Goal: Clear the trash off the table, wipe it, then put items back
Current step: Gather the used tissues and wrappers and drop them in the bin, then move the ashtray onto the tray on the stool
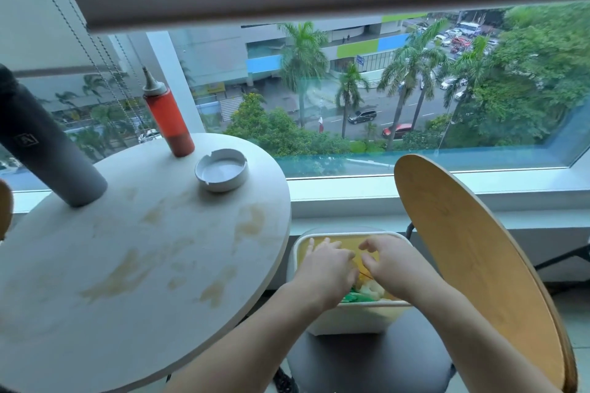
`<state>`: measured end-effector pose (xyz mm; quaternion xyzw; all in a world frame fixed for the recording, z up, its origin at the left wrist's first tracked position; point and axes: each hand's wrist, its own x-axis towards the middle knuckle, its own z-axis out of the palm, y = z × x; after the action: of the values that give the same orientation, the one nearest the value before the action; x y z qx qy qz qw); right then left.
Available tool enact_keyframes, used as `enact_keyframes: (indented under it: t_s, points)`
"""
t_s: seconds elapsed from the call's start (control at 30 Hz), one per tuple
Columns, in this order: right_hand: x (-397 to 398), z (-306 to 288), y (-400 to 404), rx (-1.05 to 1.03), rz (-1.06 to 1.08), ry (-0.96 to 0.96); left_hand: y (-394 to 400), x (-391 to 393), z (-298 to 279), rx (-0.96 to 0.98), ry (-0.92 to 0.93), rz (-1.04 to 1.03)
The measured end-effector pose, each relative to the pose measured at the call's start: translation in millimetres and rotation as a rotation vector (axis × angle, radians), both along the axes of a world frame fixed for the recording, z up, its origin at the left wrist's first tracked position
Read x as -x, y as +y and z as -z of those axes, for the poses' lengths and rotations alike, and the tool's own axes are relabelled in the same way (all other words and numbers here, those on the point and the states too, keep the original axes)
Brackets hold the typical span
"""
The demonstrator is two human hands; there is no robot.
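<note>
Head view: round white table (134, 233), brown stains across top, no loose trash visible on it. On table: dark grey cylindrical bottle (44, 140), red squeeze bottle (169, 120), white ashtray (221, 169). Right of table, white bin (348, 319) with yellow liner sits on grey chair seat (367, 364). Left hand (325, 271) and right hand (388, 268) over bin, fingers loosely spread, gripping nothing visible. Risk: bin could slide off seat if pushed. Grey bottle bears small square logo, unreadable.
</note>
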<state>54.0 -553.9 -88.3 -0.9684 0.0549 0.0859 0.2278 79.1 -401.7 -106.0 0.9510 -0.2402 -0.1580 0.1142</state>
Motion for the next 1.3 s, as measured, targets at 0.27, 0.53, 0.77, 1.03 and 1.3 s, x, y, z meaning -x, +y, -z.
enact_keyframes:
  t_s: [0.27, 0.53, 0.77, 1.03, 1.3]
  points:
    - [2, -39, 28, -0.072, 0.015, -0.214, 22, 17, -53, 0.298, -0.164, -0.068]
    - [-12, -73, 76, -0.215, -0.043, -0.366, 72, 18, -94, 0.532, -0.290, -0.107]
    - [-45, -85, 124, -0.211, -0.069, -0.434, 137, -10, -103, 0.536, -0.438, -0.248]
    - [-94, -88, 175, -0.194, -0.022, -0.437, 204, -66, -113, 0.514, -0.498, -0.342]
    - [-142, -78, 200, -0.089, -0.005, -0.412, 229, -121, -104, 0.516, -0.469, -0.369]
